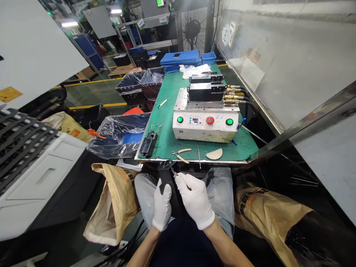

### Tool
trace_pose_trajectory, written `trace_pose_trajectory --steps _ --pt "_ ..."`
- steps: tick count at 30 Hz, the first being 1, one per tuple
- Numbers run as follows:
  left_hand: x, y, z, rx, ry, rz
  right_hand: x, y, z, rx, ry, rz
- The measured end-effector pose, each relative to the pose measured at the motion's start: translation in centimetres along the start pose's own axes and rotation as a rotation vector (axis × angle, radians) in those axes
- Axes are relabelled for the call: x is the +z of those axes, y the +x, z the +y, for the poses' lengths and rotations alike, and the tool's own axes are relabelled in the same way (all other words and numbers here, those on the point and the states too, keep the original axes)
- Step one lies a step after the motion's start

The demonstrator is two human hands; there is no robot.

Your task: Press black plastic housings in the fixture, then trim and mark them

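Black plastic part (166, 178) sits clamped in the left hand (161, 206), right hand (195, 200) pinching small cutters (174, 172).

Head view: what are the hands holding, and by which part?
The right hand grips small pliers by the handles; the left hand holds a black part by its lower end.

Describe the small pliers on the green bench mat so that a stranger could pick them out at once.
On the green-matted workbench, find the white control box with its red button. Just in front of it, near the mat's front edge, lie small pliers with cream handles spread apart. Those two handles set them apart from the thin steel rod to their right.
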State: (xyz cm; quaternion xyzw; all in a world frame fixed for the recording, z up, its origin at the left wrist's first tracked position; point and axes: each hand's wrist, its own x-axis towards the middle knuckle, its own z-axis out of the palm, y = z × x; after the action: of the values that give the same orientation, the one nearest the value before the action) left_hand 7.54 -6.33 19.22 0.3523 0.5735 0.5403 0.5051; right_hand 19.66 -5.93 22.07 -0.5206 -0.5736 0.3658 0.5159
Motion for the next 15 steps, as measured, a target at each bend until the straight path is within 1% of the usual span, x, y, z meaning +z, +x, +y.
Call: trace_pose_trajectory --steps 3,6,11,15 --pt "0.5 -0.2 1.1 0.071 0.111 0.049 0.1 -0.3 -0.1 0.038 0.051 0.002" --pt "0.8 -0.3 1.5 0.064 0.132 0.077 0.0 -0.5 -0.1 0.057 0.089 0.01" --pt "1.0 -0.4 0.9 0.066 0.085 0.07 -0.1 -0.6 0.1 0.061 0.111 0.061" --pt "0.8 -0.6 0.1 0.114 0.088 0.047 -0.4 -0.7 0.1 0.095 0.156 0.11"
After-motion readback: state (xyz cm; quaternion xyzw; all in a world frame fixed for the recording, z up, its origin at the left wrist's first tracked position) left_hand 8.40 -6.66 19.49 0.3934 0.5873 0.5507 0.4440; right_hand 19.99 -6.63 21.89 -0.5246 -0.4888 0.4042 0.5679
